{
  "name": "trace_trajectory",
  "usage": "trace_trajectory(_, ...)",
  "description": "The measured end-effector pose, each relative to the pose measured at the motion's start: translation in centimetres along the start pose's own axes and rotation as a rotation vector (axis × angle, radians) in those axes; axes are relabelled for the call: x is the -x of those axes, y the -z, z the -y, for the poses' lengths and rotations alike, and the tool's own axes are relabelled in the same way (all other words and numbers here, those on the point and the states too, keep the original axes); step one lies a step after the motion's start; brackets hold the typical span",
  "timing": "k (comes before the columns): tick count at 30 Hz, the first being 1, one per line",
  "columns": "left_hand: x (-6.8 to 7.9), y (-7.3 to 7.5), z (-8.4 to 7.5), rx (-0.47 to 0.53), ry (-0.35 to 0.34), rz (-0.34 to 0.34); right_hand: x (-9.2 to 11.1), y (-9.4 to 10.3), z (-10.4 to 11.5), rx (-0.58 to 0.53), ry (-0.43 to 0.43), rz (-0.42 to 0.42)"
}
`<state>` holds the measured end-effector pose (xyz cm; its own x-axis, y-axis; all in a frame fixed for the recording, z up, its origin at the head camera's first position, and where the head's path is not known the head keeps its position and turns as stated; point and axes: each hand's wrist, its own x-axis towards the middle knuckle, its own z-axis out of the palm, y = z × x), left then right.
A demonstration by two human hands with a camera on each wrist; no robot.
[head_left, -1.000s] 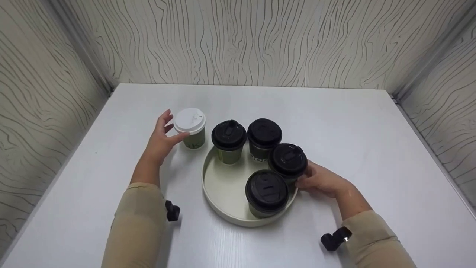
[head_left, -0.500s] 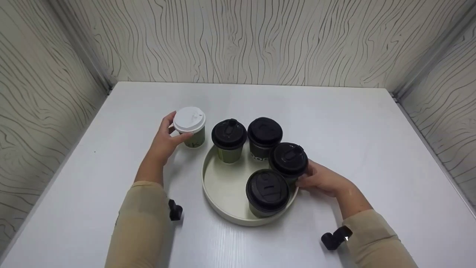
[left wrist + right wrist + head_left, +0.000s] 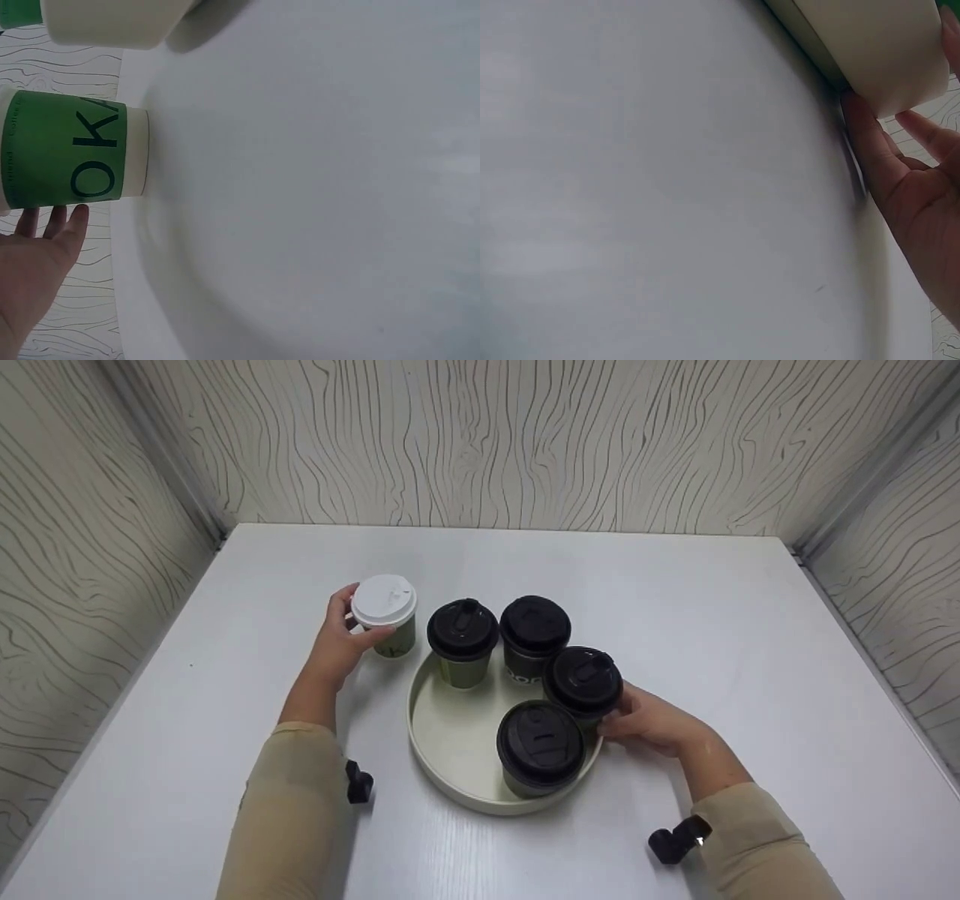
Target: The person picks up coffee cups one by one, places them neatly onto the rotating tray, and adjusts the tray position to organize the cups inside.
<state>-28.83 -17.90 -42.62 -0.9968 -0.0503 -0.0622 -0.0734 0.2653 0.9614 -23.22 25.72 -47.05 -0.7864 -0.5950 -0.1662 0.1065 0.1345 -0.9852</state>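
In the head view my left hand (image 3: 341,639) grips a paper cup with a white lid (image 3: 384,598), thumb on its near side and fingers round its far left. The left wrist view shows that cup's green sleeve (image 3: 67,150) with dark lettering, fingertips (image 3: 78,214) against it. My right hand (image 3: 660,725) holds the right edge of a round cream tray (image 3: 450,750), beside a black-lidded cup (image 3: 583,681). In the right wrist view its fingers (image 3: 870,139) lie at the tray's outer wall (image 3: 885,52), low near the table.
Three other black-lidded cups stand in the tray: one at the back left (image 3: 463,630), one at the back (image 3: 535,625), one at the front right (image 3: 541,742). The white table (image 3: 675,592) ends at a wood-patterned back wall (image 3: 480,442), with side walls left and right.
My left hand has closed round the white-lidded cup and moved slightly right, the cup shifting a little with it. The right hand and the tray have stayed nearly still.
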Motion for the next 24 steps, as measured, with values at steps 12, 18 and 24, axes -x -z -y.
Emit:
trace_trajectory(12,0.42,-0.31,0.01,-0.001,-0.04,-0.035,0.03,-0.09,0.04,0.011,-0.02,-0.014)
trace_trajectory(18,0.68,-0.28,0.01,-0.007,-0.015,-0.043,0.02,-0.11,0.06,0.034,-0.024,-0.035)
trace_trajectory(24,0.77,-0.16,0.01,-0.018,-0.004,-0.047,0.08,-0.23,0.12,0.019,-0.021,-0.019)
